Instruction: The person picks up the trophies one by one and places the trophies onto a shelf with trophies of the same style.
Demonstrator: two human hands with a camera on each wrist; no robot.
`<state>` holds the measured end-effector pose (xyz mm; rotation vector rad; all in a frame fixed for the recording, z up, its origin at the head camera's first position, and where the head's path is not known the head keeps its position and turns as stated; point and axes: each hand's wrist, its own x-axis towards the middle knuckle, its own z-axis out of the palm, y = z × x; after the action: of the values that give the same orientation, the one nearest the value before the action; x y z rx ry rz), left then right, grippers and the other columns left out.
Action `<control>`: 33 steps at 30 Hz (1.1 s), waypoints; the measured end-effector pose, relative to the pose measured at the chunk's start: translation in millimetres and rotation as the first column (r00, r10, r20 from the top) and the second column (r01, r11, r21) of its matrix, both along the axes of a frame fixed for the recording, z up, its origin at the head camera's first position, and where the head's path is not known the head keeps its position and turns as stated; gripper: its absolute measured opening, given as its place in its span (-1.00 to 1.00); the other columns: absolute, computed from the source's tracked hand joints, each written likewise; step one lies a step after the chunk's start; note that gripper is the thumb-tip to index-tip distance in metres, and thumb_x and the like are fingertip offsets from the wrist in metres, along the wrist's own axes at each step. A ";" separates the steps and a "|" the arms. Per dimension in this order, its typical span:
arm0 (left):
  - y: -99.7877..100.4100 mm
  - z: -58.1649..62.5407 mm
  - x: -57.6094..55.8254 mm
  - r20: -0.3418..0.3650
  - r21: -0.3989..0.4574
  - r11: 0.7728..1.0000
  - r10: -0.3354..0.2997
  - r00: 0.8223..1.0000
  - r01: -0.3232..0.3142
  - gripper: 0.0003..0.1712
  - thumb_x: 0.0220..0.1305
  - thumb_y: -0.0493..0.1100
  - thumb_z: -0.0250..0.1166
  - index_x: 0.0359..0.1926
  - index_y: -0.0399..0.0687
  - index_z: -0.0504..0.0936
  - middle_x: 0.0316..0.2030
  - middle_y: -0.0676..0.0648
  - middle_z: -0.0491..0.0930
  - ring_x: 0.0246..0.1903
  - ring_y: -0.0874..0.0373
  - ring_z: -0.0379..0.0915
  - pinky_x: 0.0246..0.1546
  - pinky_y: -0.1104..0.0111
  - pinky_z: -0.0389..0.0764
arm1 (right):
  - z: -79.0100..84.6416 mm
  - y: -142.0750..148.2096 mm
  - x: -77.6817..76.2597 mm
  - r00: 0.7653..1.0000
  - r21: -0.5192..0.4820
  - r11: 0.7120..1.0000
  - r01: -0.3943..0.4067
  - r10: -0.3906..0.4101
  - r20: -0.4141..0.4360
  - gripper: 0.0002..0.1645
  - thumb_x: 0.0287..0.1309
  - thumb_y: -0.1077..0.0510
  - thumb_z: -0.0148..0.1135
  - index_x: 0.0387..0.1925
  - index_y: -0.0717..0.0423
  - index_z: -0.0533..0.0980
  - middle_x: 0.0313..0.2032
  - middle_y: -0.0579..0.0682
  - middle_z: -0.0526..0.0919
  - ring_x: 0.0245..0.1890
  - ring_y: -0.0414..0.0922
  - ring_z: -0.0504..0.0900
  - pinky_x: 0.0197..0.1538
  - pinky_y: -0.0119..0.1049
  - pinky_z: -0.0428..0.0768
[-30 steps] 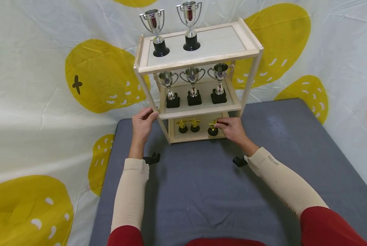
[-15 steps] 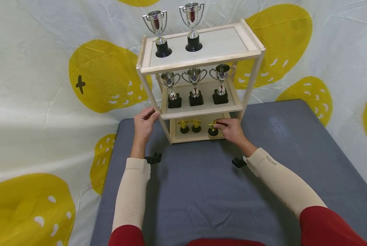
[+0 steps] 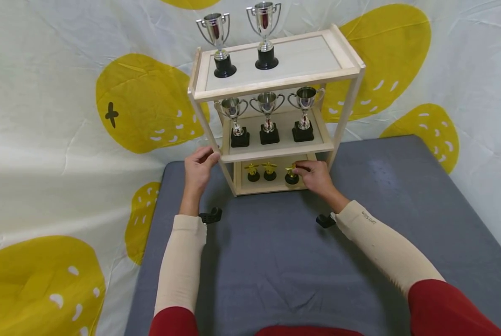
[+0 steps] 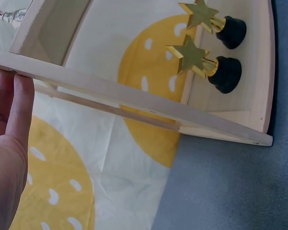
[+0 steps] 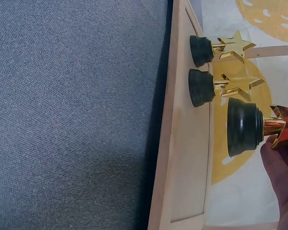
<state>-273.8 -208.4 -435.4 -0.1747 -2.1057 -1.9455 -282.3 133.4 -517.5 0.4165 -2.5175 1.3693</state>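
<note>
My right hand (image 3: 315, 176) pinches a gold star trophy (image 5: 245, 127) with a round black base by its star. In the right wrist view that base shows a gap from the bottom tier's floor. Two matching star trophies, a left one (image 3: 253, 176) and a middle one (image 3: 269, 175), stand upright on the same tier, to its left. With thumb and fingers my left hand (image 3: 198, 170) holds the left front post of the wooden shelf (image 3: 277, 153), at middle-tier height. The left wrist view shows its fingers (image 4: 21, 103) against the pale wood.
Three silver cup trophies (image 3: 269, 134) with square black bases stand on the middle tier. Two taller silver cups (image 3: 266, 58) stand on the top tier. The shelf rests on a grey cloth surface (image 3: 259, 261), before a white curtain (image 3: 45, 116) with yellow shapes.
The view has shifted slightly, so the shelf sits a little farther right. Both hands keep their holds, and the right hand with the star trophy stays at nearly the same place.
</note>
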 end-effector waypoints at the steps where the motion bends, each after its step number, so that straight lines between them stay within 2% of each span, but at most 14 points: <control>1: -0.1 -0.5 -0.1 -0.004 0.000 1.000 -0.003 1.000 0.003 -0.65 0.39 -0.32 0.36 0.08 -0.54 0.67 -0.22 0.19 0.64 -0.15 0.34 0.62 -0.05 0.56 0.71 | -0.3 0.0 -0.1 1.000 0.002 1.000 0.001 -0.001 0.001 -0.77 0.32 0.25 0.39 -0.08 0.32 0.76 -0.18 0.27 0.82 -0.27 0.15 0.81 -0.27 -0.48 0.57; 3: 0.2 -1.0 -0.1 -0.010 -0.005 1.000 -0.005 1.000 0.005 -0.65 0.40 -0.31 0.36 0.08 -0.54 0.68 -0.22 0.19 0.64 -0.15 0.34 0.62 -0.06 0.56 0.71 | -1.1 0.0 -0.3 1.000 0.007 1.000 0.004 -0.004 0.002 -0.76 0.32 0.25 0.38 -0.07 0.32 0.76 -0.18 0.27 0.82 -0.27 0.16 0.81 -0.25 -0.41 0.61; 9: -0.8 -1.4 -0.4 -0.017 -0.002 1.000 -0.011 1.000 0.011 -0.67 0.38 -0.33 0.37 0.07 -0.51 0.69 -0.20 0.17 0.65 -0.15 0.33 0.63 -0.06 0.54 0.72 | -2.3 -1.1 -1.7 1.000 0.022 1.000 0.012 -0.012 -0.011 -0.77 0.32 0.26 0.38 -0.07 0.32 0.76 -0.18 0.27 0.82 -0.23 0.16 0.81 -0.16 -0.02 0.72; 12: -1.3 -2.4 -0.7 -0.011 -0.004 1.000 -0.011 1.000 0.011 -0.67 0.39 -0.33 0.37 0.08 -0.49 0.70 -0.20 0.18 0.65 -0.15 0.33 0.63 -0.06 0.54 0.72 | -4.4 -1.9 -2.2 1.000 0.021 1.000 0.016 -0.016 -0.003 -0.76 0.32 0.26 0.37 -0.07 0.33 0.75 -0.18 0.27 0.82 -0.22 0.17 0.81 -0.14 0.07 0.73; 15: -1.8 -3.3 -1.8 -0.010 -0.006 1.000 -0.018 1.000 0.018 -0.65 0.40 -0.32 0.36 0.12 -0.48 0.68 -0.19 0.18 0.65 -0.13 0.33 0.63 -0.04 0.54 0.71 | -6.2 -3.0 -3.6 1.000 0.024 0.999 0.024 -0.024 0.006 -0.77 0.33 0.26 0.36 -0.06 0.32 0.76 -0.19 0.26 0.83 -0.24 0.14 0.80 -0.14 0.02 0.72; 18: -2.4 -3.6 -2.1 -0.015 -0.006 1.000 -0.018 1.000 0.018 -0.65 0.39 -0.32 0.37 0.11 -0.48 0.68 -0.19 0.19 0.66 -0.14 0.34 0.63 -0.04 0.54 0.71 | -7.1 -4.3 -5.0 0.999 0.031 0.999 0.031 -0.032 0.008 -0.78 0.34 0.25 0.36 -0.07 0.29 0.77 -0.21 0.24 0.83 -0.34 0.05 0.75 -0.23 -0.19 0.65; 21: -3.1 -3.7 -1.5 -0.014 -0.003 1.000 -0.004 1.000 0.004 -0.67 0.38 -0.34 0.37 0.09 -0.49 0.69 -0.21 0.21 0.66 -0.16 0.35 0.63 -0.07 0.54 0.72 | -7.3 -6.0 -6.0 0.999 0.045 0.998 0.034 -0.034 0.005 -0.78 0.35 0.23 0.36 -0.08 0.26 0.78 -0.22 0.22 0.84 -0.43 -0.05 0.65 -0.28 -0.29 0.55; 24: -2.8 -4.3 -1.0 -0.007 0.008 1.000 0.005 1.000 -0.005 -0.68 0.37 -0.36 0.37 0.08 -0.49 0.70 -0.22 0.21 0.65 -0.17 0.35 0.63 -0.07 0.54 0.72 | -9.7 -6.0 -7.1 0.999 0.057 0.998 0.036 -0.037 0.011 -0.77 0.37 0.20 0.34 -0.06 0.25 0.77 -0.21 0.23 0.83 -0.46 -0.04 0.63 -0.28 -0.24 0.55; 29: -0.4 -3.4 -3.9 -0.004 0.011 1.000 -0.010 1.000 0.010 -0.66 0.38 -0.35 0.37 0.09 -0.51 0.69 -0.22 0.20 0.64 -0.16 0.35 0.63 -0.05 0.55 0.71 | -13.6 -3.7 -10.0 0.997 0.029 0.998 0.062 -0.063 0.032 -0.75 0.35 0.22 0.35 -0.04 0.29 0.76 -0.18 0.27 0.82 -0.29 0.10 0.76 -0.19 -0.11 0.66; 33: -0.6 -2.6 -4.6 -0.004 0.009 1.000 -0.003 1.000 0.003 -0.66 0.37 -0.34 0.38 0.08 -0.51 0.69 -0.22 0.20 0.64 -0.17 0.35 0.63 -0.06 0.55 0.71 | -13.7 -4.7 -12.0 0.998 0.016 0.998 0.061 -0.061 0.021 -0.75 0.34 0.25 0.36 -0.04 0.32 0.75 -0.18 0.29 0.82 -0.25 0.17 0.78 -0.17 -0.04 0.68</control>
<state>-278.3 -209.1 -438.0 -0.1799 -2.0954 -1.9544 -294.3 128.7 -531.2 0.3266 -2.5375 1.3407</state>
